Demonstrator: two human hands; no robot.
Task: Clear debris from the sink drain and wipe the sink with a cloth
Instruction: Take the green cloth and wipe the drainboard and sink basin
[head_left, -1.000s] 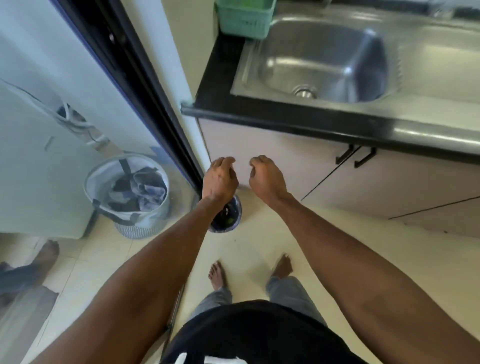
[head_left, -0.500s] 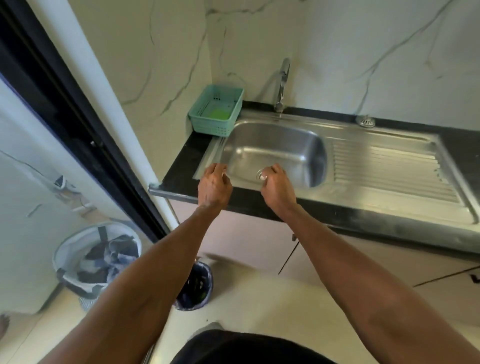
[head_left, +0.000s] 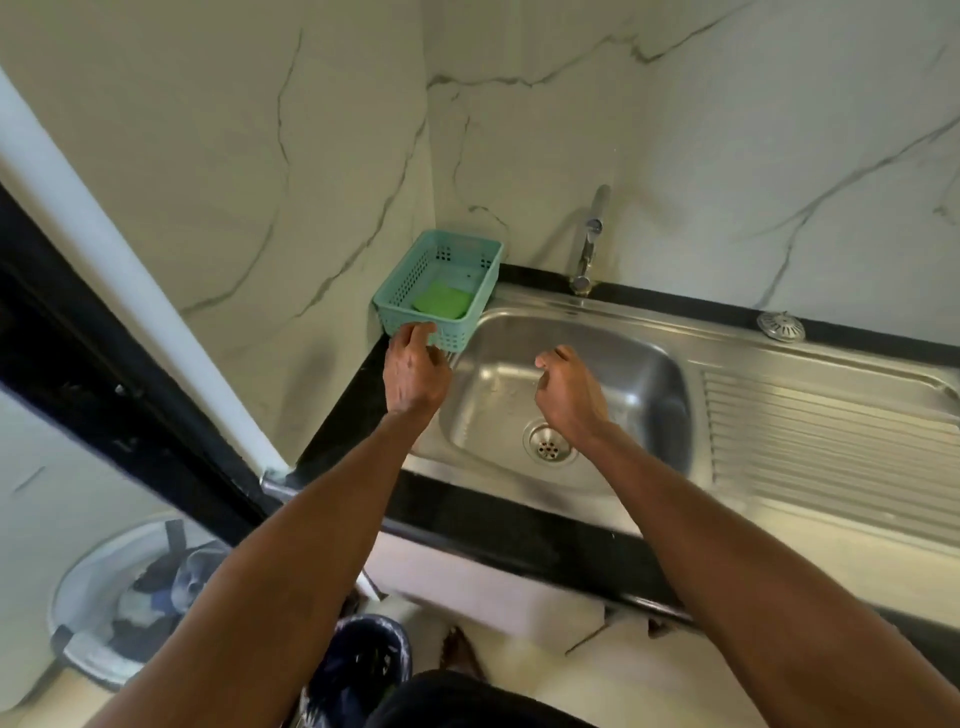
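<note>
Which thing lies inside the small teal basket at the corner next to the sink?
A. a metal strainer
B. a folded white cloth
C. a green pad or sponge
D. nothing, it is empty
C: a flat green pad lies on the bottom of the teal basket, while the left hand reaches toward the basket's near wall; whether it is a sponge or a folded cloth cannot be told.
</note>
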